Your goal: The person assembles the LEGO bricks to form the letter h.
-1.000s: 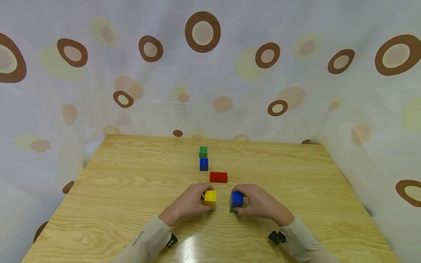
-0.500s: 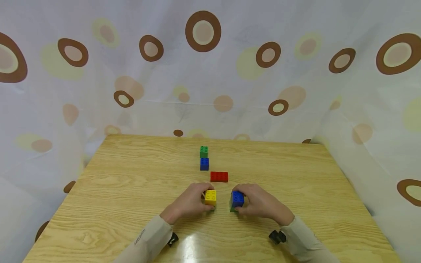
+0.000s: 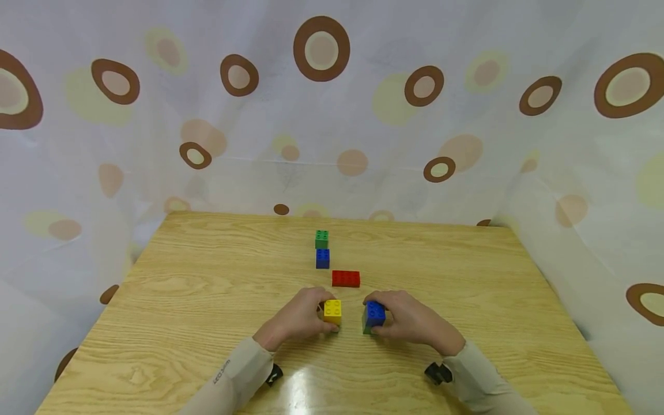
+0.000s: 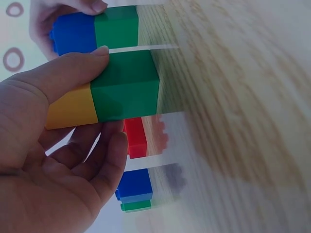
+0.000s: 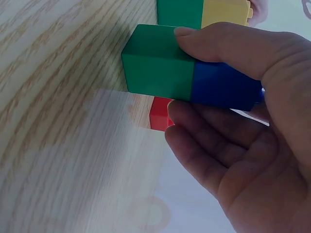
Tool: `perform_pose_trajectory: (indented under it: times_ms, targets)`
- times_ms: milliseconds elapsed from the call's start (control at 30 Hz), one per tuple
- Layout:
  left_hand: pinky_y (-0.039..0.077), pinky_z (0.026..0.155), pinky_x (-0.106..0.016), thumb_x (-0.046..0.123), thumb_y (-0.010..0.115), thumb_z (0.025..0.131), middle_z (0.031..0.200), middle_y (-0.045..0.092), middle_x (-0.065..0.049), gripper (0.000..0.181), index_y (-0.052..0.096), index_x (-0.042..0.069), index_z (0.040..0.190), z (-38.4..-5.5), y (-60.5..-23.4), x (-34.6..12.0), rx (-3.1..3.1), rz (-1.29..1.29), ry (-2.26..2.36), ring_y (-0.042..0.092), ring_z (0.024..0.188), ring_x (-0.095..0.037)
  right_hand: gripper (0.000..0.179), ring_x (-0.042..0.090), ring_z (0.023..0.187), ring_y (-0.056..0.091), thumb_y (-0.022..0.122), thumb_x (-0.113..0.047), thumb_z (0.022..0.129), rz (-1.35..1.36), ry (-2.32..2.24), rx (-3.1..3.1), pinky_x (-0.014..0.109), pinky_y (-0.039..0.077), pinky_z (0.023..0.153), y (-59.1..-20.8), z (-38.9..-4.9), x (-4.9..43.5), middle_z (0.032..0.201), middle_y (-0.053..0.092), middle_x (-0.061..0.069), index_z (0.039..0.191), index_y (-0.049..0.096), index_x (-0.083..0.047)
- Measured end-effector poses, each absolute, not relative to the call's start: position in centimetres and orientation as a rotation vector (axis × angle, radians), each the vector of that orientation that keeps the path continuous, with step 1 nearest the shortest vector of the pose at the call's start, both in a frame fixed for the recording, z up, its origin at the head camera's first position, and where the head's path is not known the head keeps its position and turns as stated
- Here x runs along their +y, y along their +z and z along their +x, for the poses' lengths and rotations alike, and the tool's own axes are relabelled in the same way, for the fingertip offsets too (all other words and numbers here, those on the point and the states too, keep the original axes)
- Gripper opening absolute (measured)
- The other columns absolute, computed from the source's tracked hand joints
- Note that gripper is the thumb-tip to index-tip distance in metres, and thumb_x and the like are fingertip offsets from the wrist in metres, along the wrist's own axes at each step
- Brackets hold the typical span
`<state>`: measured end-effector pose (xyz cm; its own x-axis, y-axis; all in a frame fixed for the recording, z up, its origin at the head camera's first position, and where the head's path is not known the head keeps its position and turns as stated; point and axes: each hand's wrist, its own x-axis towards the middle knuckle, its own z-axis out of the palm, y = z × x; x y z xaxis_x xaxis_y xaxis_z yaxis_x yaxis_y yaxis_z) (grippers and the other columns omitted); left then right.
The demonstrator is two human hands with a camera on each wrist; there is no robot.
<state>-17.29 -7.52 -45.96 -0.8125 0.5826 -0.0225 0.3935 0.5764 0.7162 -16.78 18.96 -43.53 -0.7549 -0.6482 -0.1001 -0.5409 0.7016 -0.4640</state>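
Between thumb and fingers, my left hand (image 3: 298,318) grips a two-brick stack of toy building bricks: a yellow brick (image 3: 332,310) on top of a green brick (image 4: 127,85). To its right, my right hand (image 3: 413,324) pinches a similar stack, a blue brick (image 3: 374,314) over a green brick (image 5: 156,64). Both stacks stand upright side by side at the table's middle, a small gap apart. In each wrist view the thumb lies along the stack's near side, with the bottom brick close over the wood.
Just beyond the hands lies a long red brick (image 3: 346,279). Farther back and slightly left are another blue brick (image 3: 323,259) and, behind it, another green brick (image 3: 321,239). The wooden table (image 3: 218,259) ends at a patterned curtain (image 3: 363,127) at the back and sides.
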Motion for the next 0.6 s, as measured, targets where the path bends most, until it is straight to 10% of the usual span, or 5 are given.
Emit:
perform_pose_trajectory:
  times_ms: [600]
  targets:
    - [0.050, 0.081, -0.025, 0.020, 0.088, 0.081, 0.094, 0.066, 0.008, 0.030, 0.073, 0.013, 0.105, -17.5, -46.5, -8.0, 2.506, 0.740, 1.129, 0.058, 0.085, -0.007, 0.074, 0.029, 0.113, 0.062, 0.075, -0.058, 0.086, -0.880, -0.809, 2.662, 0.055, 0.052, 0.093, -41.2, -17.6, 19.8, 0.131, 0.064, 0.008, 0.143, 0.055, -0.015]
